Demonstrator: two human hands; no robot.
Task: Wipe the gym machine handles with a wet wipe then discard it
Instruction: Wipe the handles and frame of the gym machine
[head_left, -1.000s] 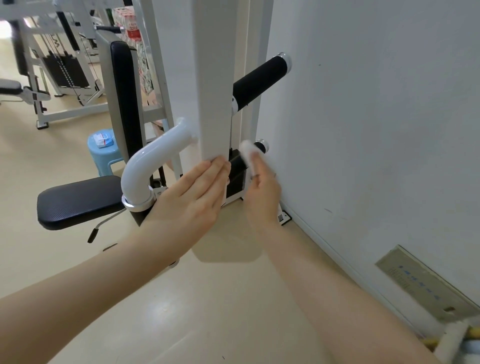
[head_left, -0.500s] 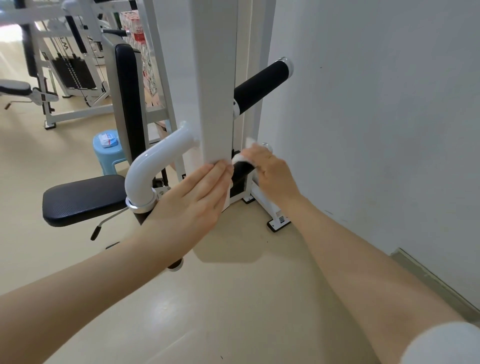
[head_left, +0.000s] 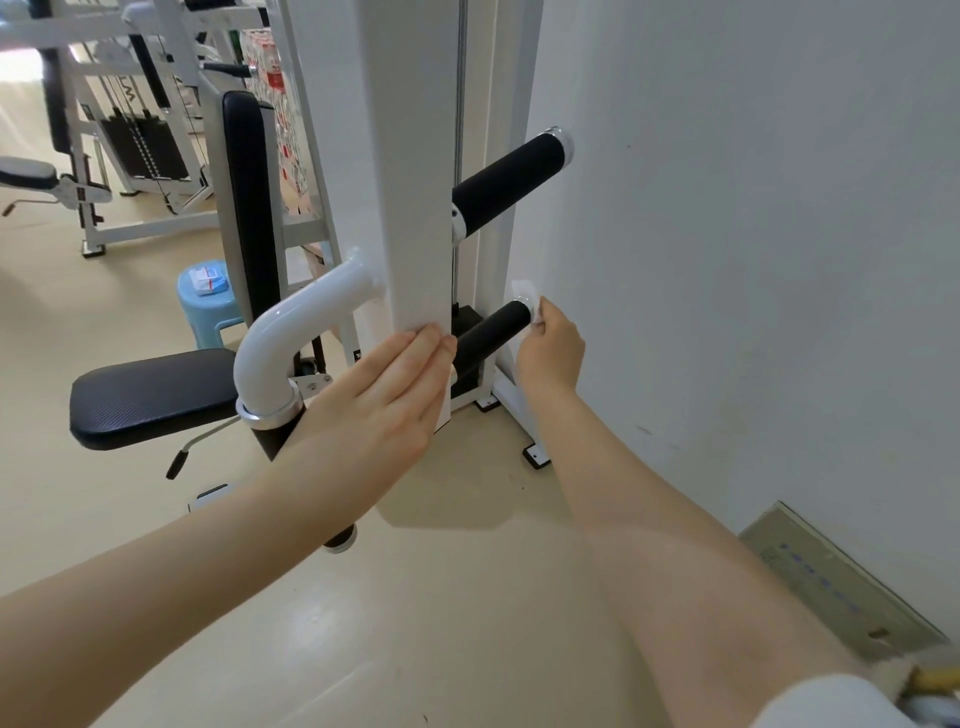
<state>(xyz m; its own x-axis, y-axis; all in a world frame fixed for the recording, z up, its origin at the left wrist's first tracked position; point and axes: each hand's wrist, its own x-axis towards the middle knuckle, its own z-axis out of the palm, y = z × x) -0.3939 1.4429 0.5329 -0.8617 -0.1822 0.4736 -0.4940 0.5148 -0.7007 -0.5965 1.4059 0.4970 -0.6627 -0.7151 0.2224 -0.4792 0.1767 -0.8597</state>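
Wet wipe (head_left: 522, 291): small, white, crumpled, pinched by right hand (head_left: 550, 351) at chrome end cap of lower black handle (head_left: 491, 332), frame centre. Upper black handle (head_left: 509, 182) above, angled toward white wall (head_left: 753, 234). Left hand (head_left: 382, 402) flat, fingers straight, resting on white upright post (head_left: 410, 156). Beige floor (head_left: 441, 623); black seat pad (head_left: 150, 395) left; blue stool (head_left: 205, 306) behind.

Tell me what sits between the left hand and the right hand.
In the head view, the lower black handle lies between the left hand and the right hand, which holds the wet wipe.

Head view, forward-down (close), facing machine (head_left: 410, 171)
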